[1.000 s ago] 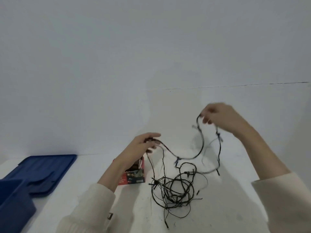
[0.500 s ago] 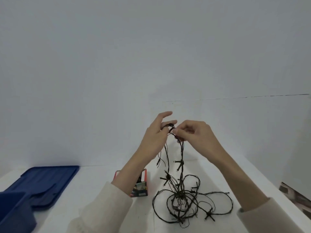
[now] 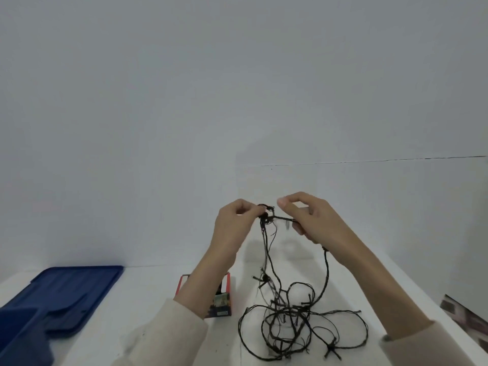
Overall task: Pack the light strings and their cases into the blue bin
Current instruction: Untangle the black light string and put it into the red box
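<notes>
Pinching wound bunch of light string (image 3: 284, 309) between thumb and curled fingers of left hand (image 3: 235, 228), raised over white table (image 3: 356, 286). At 3 o'clock of it, gripping the strand in curled right hand (image 3: 317, 223). Loose tangle on table, 5 o'clock. Red case (image 3: 223, 305) at 6, behind left forearm. Blue bin (image 3: 18, 339) at 8, lid (image 3: 79, 283) alongside.

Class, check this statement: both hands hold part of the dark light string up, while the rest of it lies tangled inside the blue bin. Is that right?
Not quite. The head view shows the left hand and right hand holding part of the light string up, but the rest lies tangled on the white table, not inside the blue bin at far left.
</notes>
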`<state>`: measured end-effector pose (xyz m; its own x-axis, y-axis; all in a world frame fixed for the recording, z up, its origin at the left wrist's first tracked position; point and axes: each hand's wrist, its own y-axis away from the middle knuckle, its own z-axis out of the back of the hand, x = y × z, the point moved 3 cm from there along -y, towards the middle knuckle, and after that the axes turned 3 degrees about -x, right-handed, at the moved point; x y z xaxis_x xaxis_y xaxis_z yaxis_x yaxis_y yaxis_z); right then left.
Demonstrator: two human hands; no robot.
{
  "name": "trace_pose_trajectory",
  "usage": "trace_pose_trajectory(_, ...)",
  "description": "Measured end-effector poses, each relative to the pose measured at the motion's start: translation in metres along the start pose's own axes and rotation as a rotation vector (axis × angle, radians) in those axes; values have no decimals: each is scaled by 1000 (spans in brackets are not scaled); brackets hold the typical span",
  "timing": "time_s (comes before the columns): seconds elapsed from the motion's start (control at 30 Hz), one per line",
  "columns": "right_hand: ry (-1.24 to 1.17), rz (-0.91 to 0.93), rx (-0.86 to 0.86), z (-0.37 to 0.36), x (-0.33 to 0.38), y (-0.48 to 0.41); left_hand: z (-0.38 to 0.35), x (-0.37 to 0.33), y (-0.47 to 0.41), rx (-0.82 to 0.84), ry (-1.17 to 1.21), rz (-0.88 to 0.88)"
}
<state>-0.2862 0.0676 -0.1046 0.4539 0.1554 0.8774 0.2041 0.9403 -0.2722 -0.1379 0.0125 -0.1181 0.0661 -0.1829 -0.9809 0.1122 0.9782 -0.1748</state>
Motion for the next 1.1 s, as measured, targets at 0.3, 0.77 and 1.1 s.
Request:
trace_pose_trajectory(0.3, 460, 187, -212, -15, 1, 0, -15, -7, 22, -99, -606, -597)
trace_pose_trajectory(0.77, 472, -32, -98, -19, -23, -13, -17, 10, 16, -148, -742, -575)
trace_pose_trajectory(1.1, 627, 48, -423, -14, -39, -10, -40, 17, 31, -25, -772, -448)
